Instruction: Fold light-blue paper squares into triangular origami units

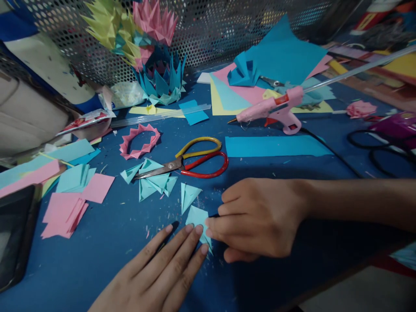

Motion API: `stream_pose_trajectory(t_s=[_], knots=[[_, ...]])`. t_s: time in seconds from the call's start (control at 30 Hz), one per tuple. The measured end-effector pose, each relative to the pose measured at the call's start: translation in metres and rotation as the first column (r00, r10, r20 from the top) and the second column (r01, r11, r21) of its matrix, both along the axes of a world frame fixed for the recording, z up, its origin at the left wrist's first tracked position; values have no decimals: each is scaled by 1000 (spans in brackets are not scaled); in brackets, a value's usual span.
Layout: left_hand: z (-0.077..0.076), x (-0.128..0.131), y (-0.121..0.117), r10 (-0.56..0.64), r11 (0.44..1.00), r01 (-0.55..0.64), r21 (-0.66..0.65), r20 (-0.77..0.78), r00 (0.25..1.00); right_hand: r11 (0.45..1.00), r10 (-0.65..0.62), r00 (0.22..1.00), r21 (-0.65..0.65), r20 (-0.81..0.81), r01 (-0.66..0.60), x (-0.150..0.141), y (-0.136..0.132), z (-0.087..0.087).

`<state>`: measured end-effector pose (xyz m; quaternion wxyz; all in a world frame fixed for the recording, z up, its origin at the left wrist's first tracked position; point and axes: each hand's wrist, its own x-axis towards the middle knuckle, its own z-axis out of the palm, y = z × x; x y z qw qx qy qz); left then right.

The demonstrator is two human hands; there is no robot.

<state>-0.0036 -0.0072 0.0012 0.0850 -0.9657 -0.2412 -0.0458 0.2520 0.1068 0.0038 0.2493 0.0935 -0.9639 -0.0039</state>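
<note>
A small light-blue paper piece (pixel 197 214), partly folded, lies on the blue table. My left hand (pixel 162 268) rests flat with its fingers stretched out, the fingertips pressing the paper's lower left part. From the right, my right hand (pixel 263 216) has its fingers curled, and its foremost fingertips pinch the paper's right edge. Just above lies a folded light-blue triangle (pixel 189 197). Further up, scissors (pixel 182 164) with one yellow and one red handle lie with their blades over several folded light-blue pieces (pixel 152 184).
A pink glue gun (pixel 273 110) lies behind a blue paper strip (pixel 273 146). Pink squares (pixel 63 214), a pink paper ring (pixel 140 141) and a phone (pixel 19 234) are at left. Folded paper flowers (pixel 156 21) stand at the back against a perforated metal panel (pixel 208 30).
</note>
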Motion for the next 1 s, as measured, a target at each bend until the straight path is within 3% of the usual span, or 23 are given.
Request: stream_pose_trajectory(t_s=[0.33,0.67,1.0], knots=[[1,-4,2,-35,999,33,-31,-66,997,999,8,1000,33,-14,-7,1,0,0],[-6,-3,2,-11,1000,11,-4,54,998,999,-4,1000,35,8,4,1,-1,1],[-6,-4,2,-45,999,45,3,-21,999,1000,6,1000,13,-7,-6,1,-1,-1]])
